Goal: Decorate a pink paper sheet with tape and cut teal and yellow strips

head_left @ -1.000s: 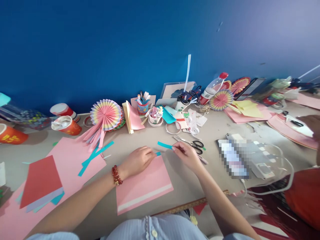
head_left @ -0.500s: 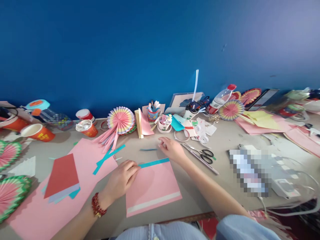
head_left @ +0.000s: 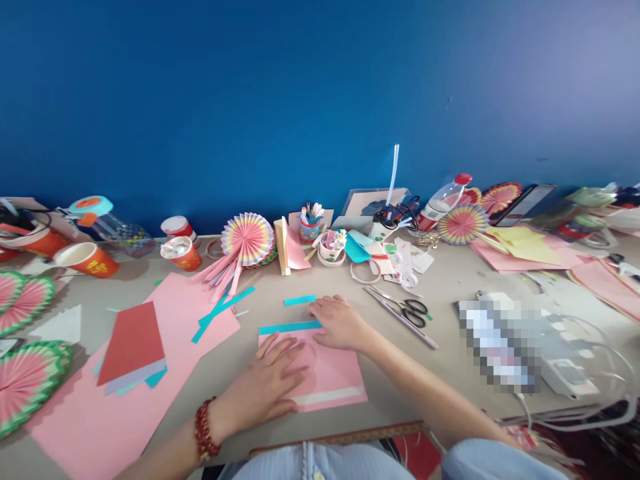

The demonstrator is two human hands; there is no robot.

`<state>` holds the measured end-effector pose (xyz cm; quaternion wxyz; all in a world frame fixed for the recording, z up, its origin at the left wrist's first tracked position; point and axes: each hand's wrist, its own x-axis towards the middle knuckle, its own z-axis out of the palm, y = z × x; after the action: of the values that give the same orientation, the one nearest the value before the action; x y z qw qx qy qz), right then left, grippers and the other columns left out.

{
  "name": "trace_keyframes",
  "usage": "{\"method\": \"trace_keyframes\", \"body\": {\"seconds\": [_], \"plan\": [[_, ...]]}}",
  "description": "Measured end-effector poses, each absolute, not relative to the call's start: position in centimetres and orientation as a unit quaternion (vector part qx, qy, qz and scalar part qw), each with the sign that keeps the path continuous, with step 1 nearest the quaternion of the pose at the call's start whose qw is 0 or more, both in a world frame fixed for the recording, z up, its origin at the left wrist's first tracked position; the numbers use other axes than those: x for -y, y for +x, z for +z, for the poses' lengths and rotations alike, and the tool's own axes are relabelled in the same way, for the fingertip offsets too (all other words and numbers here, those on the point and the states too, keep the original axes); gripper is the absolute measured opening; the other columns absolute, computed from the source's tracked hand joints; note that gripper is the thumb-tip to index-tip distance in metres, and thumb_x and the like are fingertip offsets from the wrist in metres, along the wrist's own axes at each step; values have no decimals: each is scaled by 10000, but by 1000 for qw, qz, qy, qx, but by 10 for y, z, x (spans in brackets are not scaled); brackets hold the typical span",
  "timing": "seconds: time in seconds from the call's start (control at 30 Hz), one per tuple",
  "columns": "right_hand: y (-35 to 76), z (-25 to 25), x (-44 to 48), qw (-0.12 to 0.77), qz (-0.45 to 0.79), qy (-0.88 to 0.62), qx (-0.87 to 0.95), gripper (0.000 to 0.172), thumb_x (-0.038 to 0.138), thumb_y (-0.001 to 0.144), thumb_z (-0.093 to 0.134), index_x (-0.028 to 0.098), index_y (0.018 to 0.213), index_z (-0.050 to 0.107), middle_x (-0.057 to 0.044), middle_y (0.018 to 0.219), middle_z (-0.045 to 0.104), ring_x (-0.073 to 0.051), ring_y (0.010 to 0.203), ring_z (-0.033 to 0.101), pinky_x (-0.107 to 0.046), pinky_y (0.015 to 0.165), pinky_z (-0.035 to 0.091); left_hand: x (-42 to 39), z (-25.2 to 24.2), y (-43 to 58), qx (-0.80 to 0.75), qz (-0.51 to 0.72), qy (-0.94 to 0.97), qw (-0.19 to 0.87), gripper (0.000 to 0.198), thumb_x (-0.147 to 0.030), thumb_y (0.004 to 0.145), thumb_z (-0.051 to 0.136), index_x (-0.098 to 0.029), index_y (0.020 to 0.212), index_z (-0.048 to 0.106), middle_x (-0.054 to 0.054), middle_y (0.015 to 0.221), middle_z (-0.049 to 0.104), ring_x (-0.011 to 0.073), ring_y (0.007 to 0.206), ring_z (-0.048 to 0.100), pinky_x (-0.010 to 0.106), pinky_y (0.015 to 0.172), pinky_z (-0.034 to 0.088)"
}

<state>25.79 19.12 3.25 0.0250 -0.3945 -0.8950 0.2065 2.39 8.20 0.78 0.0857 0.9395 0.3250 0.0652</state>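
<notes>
A pink sheet of paper (head_left: 333, 373) lies on the table in front of me, with a blue strip (head_left: 287, 327) along its far edge and a white strip (head_left: 330, 397) near its close edge. My left hand (head_left: 273, 379) rests on the sheet's left side, fingers spread and flat. At the far right corner, my right hand (head_left: 337, 323) lies with its fingers over the end of the blue strip; nothing is visibly gripped. A short loose blue strip (head_left: 300, 301) is just beyond the sheet, close to the right fingertips.
Scissors (head_left: 407, 308) and a slim pen-like tool (head_left: 413, 327) lie to the right, before a phone (head_left: 495, 347) with cables. On the left are red paper (head_left: 134, 343), crossed blue strips (head_left: 220, 315) and large pink paper (head_left: 185, 353). Paper cups (head_left: 87, 260) and folded paper fans (head_left: 247, 240) line the wall.
My left hand has slid from the sheet's far left corner onto its middle and spread out. My right hand has come down onto the far right corner. The loose strip now shows its blue face.
</notes>
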Motion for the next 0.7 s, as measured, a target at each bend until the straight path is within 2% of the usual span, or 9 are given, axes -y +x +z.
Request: {"method": "trace_keyframes", "body": {"seconds": [0.2, 0.3, 0.37, 0.43, 0.5, 0.53, 0.57, 0.63, 0.7], "plan": [[265, 38, -196, 53, 271, -376, 884, 108, 229, 733, 725, 210, 820, 665, -65, 1016, 674, -248, 1008, 568, -348, 880, 388, -82, 9, 20, -334, 69, 937, 76, 485, -458, 917, 650, -305, 1367, 556, 83, 1552, 427, 310, 1446, 345, 594, 1184, 265], [278, 48, -198, 91, 322, -389, 858, 33, 211, 768, 675, 222, 748, 650, -6, 816, 655, -183, 812, 566, -287, 755, 388, -83, 9, 14, -347, 100, 931, 59, 422, -381, 955, 600, -304, 1367, 547, 69, 1535, 449, 293, 1440, 357, 587, 1201, 248], [288, 54, -197, 133, 361, -412, 826, 99, 272, 808, 659, 221, 726, 640, 27, 703, 607, -146, 686, 525, -256, 660, 363, -86, 10, 7, -403, 179, 896, 43, 462, -334, 975, 560, -307, 1429, 480, 76, 1541, 432, 295, 1455, 332, 581, 1203, 253], [296, 55, -194, 189, 403, -442, 779, 220, 398, 852, 641, 213, 733, 634, 38, 663, 574, -128, 625, 496, -240, 596, 343, -90, 12, -1, -497, 310, 809, 57, 572, -338, 979, 549, -300, 1515, 352, 105, 1582, 351, 309, 1488, 273, 571, 1197, 276], [297, 48, -188, 248, 445, -470, 721, 356, 538, 879, 591, 202, 767, 629, 34, 656, 562, -122, 589, 489, -235, 549, 340, -96, 11, -6, -563, 439, 686, 139, 671, -409, 983, 531, -279, 1566, 226, 127, 1617, 273, 313, 1502, 255, 548, 1184, 326], [295, 42, -185, 275, 466, -480, 691, 411, 596, 876, 571, 197, 788, 626, 30, 653, 559, -122, 571, 487, -235, 530, 343, -99, 11, -8, -565, 481, 637, 208, 681, -472, 988, 498, -263, 1570, 212, 137, 1614, 284, 314, 1490, 293, 535, 1165, 365], [291, 36, -181, 299, 486, -485, 663, 451, 639, 865, 561, 196, 812, 624, 26, 654, 562, -123, 560, 489, -238, 521, 354, -101, 9, -7, -552, 499, 602, 288, 677, -543, 986, 457, -241, 1556, 253, 149, 1587, 343, 319, 1458, 361, 526, 1140, 407], [280, 25, -173, 332, 526, -482, 617, 492, 688, 821, 592, 197, 822, 621, 20, 672, 576, -127, 563, 504, -243, 519, 379, -103, 6, -1, -513, 464, 569, 445, 699, -667, 941, 435, -186, 1449, 453, 169, 1452, 531, 342, 1335, 525, 520, 1072, 484], [268, 18, -165, 355, 558, -473, 582, 501, 700, 780, 643, 201, 815, 619, 20, 682, 582, -131, 582, 523, -243, 527, 399, -101, 5, 9, -503, 381, 560, 537, 672, -700, 872, 537, -164, 1266, 631, 162, 1259, 682, 362, 1188, 638, 515, 1002, 540]]}}
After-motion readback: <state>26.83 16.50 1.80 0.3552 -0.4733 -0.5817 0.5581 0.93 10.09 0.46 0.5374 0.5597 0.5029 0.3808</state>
